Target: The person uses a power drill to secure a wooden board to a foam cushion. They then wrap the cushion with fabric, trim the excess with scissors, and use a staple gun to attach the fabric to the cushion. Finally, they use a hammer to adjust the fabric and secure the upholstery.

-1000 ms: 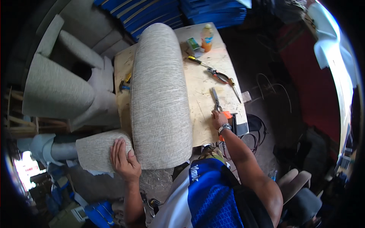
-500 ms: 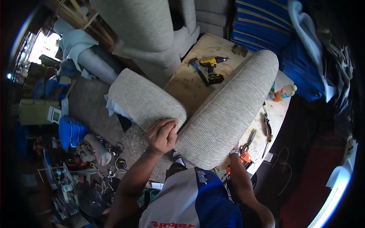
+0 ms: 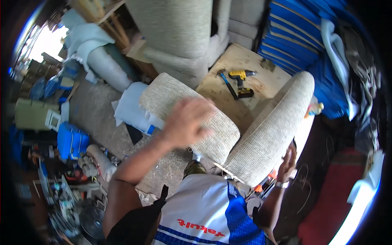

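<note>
An upholstered piece in grey-beige woven fabric stands before me, its short padded section point(image 3: 220, 134) and long padded section point(image 3: 275, 126) meeting at a corner near my body. Over the short section is my left hand point(image 3: 190, 120), blurred by motion, with thumb and fingers apart; whether it touches the fabric I cannot tell. My right hand point(image 3: 288, 163) is beside the outer side of the long section, fingers stretched upward and nothing seen in them. White sheeting point(image 3: 132, 107) hangs out behind the short section.
A yellow-black cordless drill point(image 3: 242, 83) and a hammer point(image 3: 228, 85) lie on a wooden board point(image 3: 228, 61). Blue foam slabs point(image 3: 290, 28) are stacked at the back right. At left, a blue bag point(image 3: 72, 140) stands near cluttered tools. A large upholstered piece point(image 3: 171, 28) stands behind.
My left hand has lifted off the corner and moved up and right. My right hand has risen from the tools along the long section. The upholstered piece has turned and shifted right in view.
</note>
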`<state>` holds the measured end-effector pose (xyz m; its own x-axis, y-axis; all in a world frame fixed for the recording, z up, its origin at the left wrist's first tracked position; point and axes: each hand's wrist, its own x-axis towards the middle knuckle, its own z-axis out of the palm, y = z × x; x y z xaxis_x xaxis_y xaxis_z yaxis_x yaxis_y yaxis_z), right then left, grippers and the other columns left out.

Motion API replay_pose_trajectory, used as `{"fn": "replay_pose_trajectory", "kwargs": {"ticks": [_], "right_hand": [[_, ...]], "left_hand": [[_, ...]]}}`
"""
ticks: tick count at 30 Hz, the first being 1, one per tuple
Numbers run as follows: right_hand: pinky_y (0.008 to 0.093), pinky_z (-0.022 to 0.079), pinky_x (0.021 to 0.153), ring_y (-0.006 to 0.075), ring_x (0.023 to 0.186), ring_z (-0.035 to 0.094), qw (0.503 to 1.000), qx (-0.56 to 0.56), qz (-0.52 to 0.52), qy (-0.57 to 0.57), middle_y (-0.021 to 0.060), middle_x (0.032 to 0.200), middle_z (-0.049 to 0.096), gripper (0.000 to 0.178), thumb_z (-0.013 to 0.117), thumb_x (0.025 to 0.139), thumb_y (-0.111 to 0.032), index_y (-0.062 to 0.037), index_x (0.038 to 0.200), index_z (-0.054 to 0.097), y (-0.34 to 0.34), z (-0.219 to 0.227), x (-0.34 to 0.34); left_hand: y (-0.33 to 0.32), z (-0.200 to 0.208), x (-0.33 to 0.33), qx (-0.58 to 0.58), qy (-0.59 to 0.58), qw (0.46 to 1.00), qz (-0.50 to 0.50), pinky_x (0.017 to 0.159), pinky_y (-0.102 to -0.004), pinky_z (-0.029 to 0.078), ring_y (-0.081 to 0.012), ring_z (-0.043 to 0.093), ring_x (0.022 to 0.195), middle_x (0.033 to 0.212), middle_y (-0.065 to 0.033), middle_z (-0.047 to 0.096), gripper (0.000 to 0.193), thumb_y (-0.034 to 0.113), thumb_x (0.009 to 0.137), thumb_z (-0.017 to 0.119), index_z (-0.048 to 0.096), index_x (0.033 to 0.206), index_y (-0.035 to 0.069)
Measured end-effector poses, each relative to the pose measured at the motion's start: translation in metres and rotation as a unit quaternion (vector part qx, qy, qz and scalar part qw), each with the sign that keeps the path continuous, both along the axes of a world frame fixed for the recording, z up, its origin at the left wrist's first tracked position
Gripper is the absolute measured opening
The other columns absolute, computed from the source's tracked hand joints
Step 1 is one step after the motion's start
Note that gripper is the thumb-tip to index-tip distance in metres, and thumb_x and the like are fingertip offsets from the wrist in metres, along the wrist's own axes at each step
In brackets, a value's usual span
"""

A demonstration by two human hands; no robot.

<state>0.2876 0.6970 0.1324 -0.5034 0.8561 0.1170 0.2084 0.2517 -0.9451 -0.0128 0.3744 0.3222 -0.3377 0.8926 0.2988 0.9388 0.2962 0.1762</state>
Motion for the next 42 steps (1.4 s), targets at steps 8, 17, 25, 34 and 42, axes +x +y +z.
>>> {"fn": "replay_pose_trajectory", "kwargs": {"ticks": [8, 17, 25, 34, 42], "right_hand": [[0.0474, 0.035, 0.116, 0.0389, 0.140, 0.044, 0.962, 0.205, 0.073, -0.165, 0.0190, 0.148, 0.051, 0.053, 0.068, 0.088, -0.010, -0.0066, 0.139, 0.056, -0.128, 0.163, -0.068], [0.0554, 0.025, 0.119, 0.0389, 0.146, 0.035, 0.926, 0.237, -0.044, -0.291, 0.0123, 0.157, 0.042, 0.056, 0.056, 0.095, -0.033, -0.0165, 0.148, 0.050, -0.146, 0.129, -0.071], [0.0553, 0.024, 0.120, 0.0413, 0.148, 0.031, 0.937, 0.230, -0.026, -0.262, 0.0136, 0.158, 0.040, 0.058, 0.060, 0.095, -0.038, -0.0166, 0.148, 0.050, -0.141, 0.137, -0.054], [0.0368, 0.028, 0.120, 0.0255, 0.144, 0.042, 0.975, -0.027, -0.194, 0.103, 0.0170, 0.152, 0.047, 0.053, 0.041, 0.108, -0.034, 0.0030, 0.147, 0.047, -0.175, 0.010, 0.011], [0.0386, 0.054, 0.091, 0.0272, 0.094, 0.070, 0.860, 0.038, -0.398, 0.316, 0.0205, 0.101, 0.073, 0.070, 0.031, 0.108, -0.051, 0.0078, 0.107, 0.068, -0.089, 0.030, 0.005]], "left_hand": [[0.001, 0.032, -0.188, -0.249, -0.201, 0.937, 0.143, 0.087, -0.0449, 0.050, -0.0368, 0.068, 0.093, 0.100, -0.0192, 0.073, 0.052, 0.045, 0.104, 0.047, 0.073, 0.100, 0.001], [-0.029, -0.081, -0.266, -0.140, -0.804, 0.578, -0.026, 0.095, -0.0382, 0.054, -0.0261, 0.071, 0.097, 0.104, -0.0209, 0.074, 0.086, 0.063, 0.105, 0.026, 0.070, 0.105, -0.011], [-0.075, -0.066, -0.143, 0.061, -0.664, 0.735, 0.122, 0.092, -0.0384, 0.054, -0.0259, 0.071, 0.097, 0.103, -0.0184, 0.074, 0.073, 0.056, 0.107, 0.032, 0.071, 0.108, -0.006], [-0.068, -0.090, -0.071, 0.074, -0.612, 0.770, 0.163, 0.090, -0.0379, 0.054, -0.0252, 0.071, 0.095, 0.102, -0.0176, 0.075, 0.065, 0.051, 0.106, 0.037, 0.071, 0.108, -0.004], [-0.070, -0.108, -0.026, 0.067, -0.588, 0.787, 0.174, 0.087, -0.0375, 0.054, -0.0246, 0.071, 0.093, 0.101, -0.0168, 0.075, 0.057, 0.047, 0.105, 0.042, 0.071, 0.108, -0.003]]}}
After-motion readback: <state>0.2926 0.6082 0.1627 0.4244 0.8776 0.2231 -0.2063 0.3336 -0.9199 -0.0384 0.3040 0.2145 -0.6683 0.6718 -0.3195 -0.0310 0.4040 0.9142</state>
